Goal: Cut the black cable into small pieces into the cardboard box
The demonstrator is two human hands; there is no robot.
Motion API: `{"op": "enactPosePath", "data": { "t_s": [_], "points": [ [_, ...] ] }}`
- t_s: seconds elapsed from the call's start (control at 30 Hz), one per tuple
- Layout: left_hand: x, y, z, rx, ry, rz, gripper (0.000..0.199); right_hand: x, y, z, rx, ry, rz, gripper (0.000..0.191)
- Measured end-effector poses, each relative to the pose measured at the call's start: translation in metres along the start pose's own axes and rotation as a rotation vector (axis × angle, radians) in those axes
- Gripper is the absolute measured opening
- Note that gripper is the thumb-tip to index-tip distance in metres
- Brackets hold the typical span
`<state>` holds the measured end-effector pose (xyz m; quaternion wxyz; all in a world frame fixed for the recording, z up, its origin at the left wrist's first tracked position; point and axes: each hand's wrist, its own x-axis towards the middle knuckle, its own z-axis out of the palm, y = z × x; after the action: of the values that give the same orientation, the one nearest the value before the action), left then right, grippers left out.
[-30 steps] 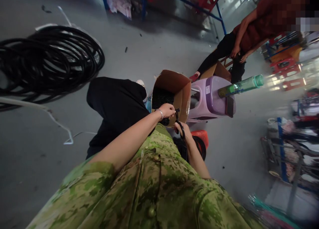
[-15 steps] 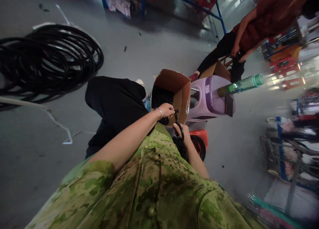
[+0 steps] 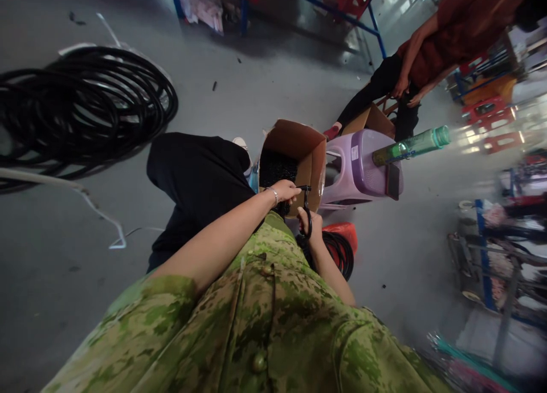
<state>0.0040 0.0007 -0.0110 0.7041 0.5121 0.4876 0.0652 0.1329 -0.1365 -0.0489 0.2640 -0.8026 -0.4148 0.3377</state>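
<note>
My left hand (image 3: 286, 191), with a bracelet at its wrist, pinches a thin black piece (image 3: 303, 187) that sticks out to the right. Black scissors (image 3: 307, 215) are held in my right hand (image 3: 314, 223); their tip is at the black piece. Both hands are over the near edge of an open cardboard box (image 3: 315, 156), which holds a heap of small black pieces (image 3: 277, 170). A coil of black tubing (image 3: 339, 253) lies by a red plastic thing (image 3: 347, 233) beneath my right forearm.
A purple stool (image 3: 363, 159) right of the box bears a green bottle (image 3: 421, 145) and a dark phone-like object (image 3: 393, 181). Big black tubing coils (image 3: 128, 97) lie on the floor at left. Another person (image 3: 457, 34) sits at upper right. A cluttered rack (image 3: 482, 250) stands at right.
The black piece in my left hand now reaches farther right and lies level. The scissors have turned more upright, and my right hand has moved slightly left and up.
</note>
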Motion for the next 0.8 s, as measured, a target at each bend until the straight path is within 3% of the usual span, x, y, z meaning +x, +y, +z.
{"op": "enactPosePath", "data": {
  "t_s": [0.13,0.33,0.47,0.6,0.8],
  "points": [
    [-0.003,0.0,-0.002,-0.143,0.152,-0.001,0.016,0.003,-0.005,-0.001,-0.045,0.019,-0.05,0.059],
    [-0.002,-0.002,-0.005,-0.126,0.294,0.051,0.019,0.006,-0.009,0.008,-0.059,0.012,-0.076,0.057],
    [0.003,-0.004,-0.005,-0.104,0.318,0.058,0.022,0.006,-0.007,0.01,-0.001,-0.007,-0.051,0.055],
    [0.006,-0.007,-0.005,-0.069,0.318,0.053,0.023,0.005,-0.008,0.007,0.143,-0.115,0.01,0.056],
    [0.011,-0.011,-0.006,0.054,0.292,0.086,0.02,0.012,-0.008,0.004,0.175,-0.178,-0.025,0.053]
  ]
}}
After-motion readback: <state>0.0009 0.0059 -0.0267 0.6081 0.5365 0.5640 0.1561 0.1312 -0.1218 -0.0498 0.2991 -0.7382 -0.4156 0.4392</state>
